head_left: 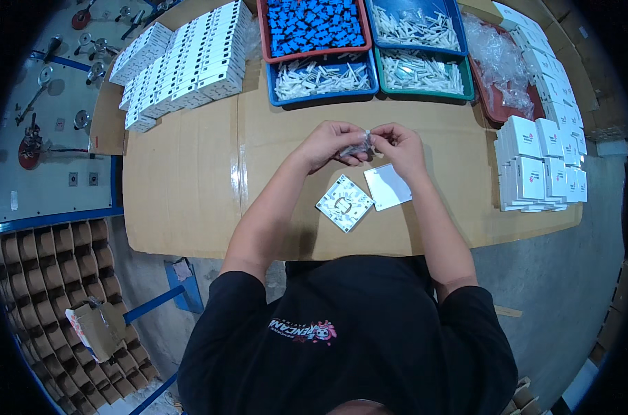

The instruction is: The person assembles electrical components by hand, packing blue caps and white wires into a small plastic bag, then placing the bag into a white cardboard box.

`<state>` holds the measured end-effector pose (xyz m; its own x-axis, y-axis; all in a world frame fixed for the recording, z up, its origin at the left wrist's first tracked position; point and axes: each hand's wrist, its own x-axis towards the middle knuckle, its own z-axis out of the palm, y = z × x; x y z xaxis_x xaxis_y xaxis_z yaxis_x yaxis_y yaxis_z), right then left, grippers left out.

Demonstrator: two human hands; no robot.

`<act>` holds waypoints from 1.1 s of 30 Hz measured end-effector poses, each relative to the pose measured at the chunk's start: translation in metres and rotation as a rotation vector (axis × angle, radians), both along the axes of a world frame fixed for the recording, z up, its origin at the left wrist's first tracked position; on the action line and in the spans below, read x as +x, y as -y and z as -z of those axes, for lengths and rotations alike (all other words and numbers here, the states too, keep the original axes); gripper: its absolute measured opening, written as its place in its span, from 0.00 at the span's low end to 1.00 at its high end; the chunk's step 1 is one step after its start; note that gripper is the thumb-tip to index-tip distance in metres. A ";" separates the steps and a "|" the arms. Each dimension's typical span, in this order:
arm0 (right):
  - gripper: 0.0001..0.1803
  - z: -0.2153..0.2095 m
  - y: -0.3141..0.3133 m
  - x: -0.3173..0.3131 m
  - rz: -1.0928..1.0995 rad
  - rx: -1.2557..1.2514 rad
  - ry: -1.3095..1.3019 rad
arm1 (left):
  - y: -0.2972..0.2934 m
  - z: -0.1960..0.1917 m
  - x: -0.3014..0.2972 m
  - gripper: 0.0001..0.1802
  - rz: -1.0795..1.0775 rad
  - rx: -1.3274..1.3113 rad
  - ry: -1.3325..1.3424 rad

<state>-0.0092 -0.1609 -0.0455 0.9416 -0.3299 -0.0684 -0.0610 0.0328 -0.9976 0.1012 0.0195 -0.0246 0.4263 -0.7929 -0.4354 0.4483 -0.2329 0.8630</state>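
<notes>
Head view: a small packet (pixel 356 148) is pinched by left hand (pixel 325 144) and right hand (pixel 406 148); the patterned square (pixel 345 203) lies bodyward, nearer the left.

Free cardboard (pixel 189 166) leftward of the hands (pixel 325 144); trays (pixel 324 99) in the way ahead.

Soft light, dark warped edges

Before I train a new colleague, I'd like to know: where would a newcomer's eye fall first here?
Probably on the red tray heaped with bright blue pieces, at the table's far side. Next, the left hand and right hand, together at a small translucent-looking packet near mid-table. White items stand stacked at far left.
</notes>
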 end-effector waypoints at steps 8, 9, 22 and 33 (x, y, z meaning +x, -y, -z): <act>0.10 -0.007 -0.003 0.001 -0.038 -0.103 0.046 | -0.003 0.001 0.000 0.19 -0.054 -0.026 -0.041; 0.10 -0.007 -0.001 0.000 -0.072 -0.135 0.051 | -0.003 0.001 0.000 0.19 -0.054 -0.026 -0.042; 0.10 -0.005 0.000 -0.005 -0.071 -0.142 0.030 | -0.004 -0.001 -0.002 0.21 -0.098 -0.071 -0.061; 0.10 -0.003 -0.011 -0.006 -0.048 -0.369 0.247 | -0.006 0.006 0.002 0.22 -0.100 -0.099 -0.071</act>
